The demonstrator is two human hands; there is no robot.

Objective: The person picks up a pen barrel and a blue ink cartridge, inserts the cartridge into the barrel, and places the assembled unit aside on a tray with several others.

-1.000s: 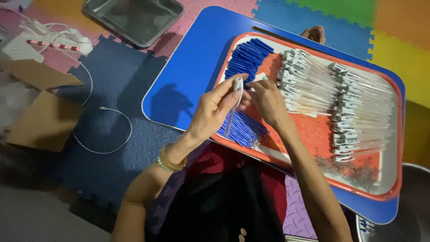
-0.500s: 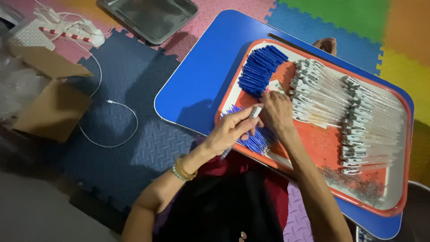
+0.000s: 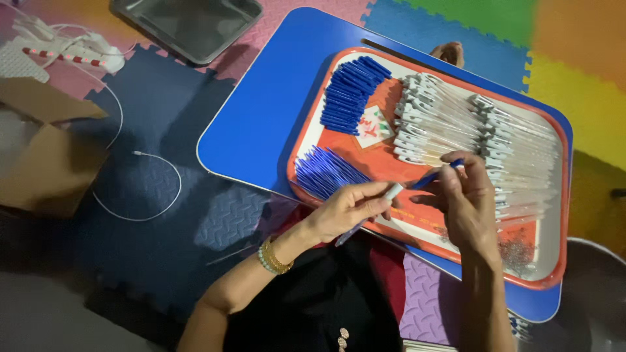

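- Pen barrel (image 3: 391,193), pale and slim, sits pinched in the fingertips of the left hand (image 3: 345,212), held low over the near edge of an orange tray (image 3: 554,261).
- Blue cap (image 3: 435,175), the barrel's partner, is gripped between thumb and fingers of the right hand (image 3: 466,202), its tip just beside the barrel's end; whether the two parts touch cannot be told.
- Both hands are closed around their pieces, meeting above the tray's middle.
- A stack of blue caps (image 3: 352,94) lies at the tray's far left corner, and a fan of thin blue refills (image 3: 323,171) rests near the left hand.
- Rows of clear pen bodies (image 3: 437,124) fill the tray's centre and right side, packed side by side.
- The tray rests on a blue lap table (image 3: 261,124), which stands on a floor of coloured foam mats (image 3: 163,195).
- A gold bangle (image 3: 274,257) circles the left wrist.
- A metal tray (image 3: 189,26), a cardboard box (image 3: 45,156) and a loop of white cable (image 3: 140,189) lie on the mats to the left, well apart from the work.
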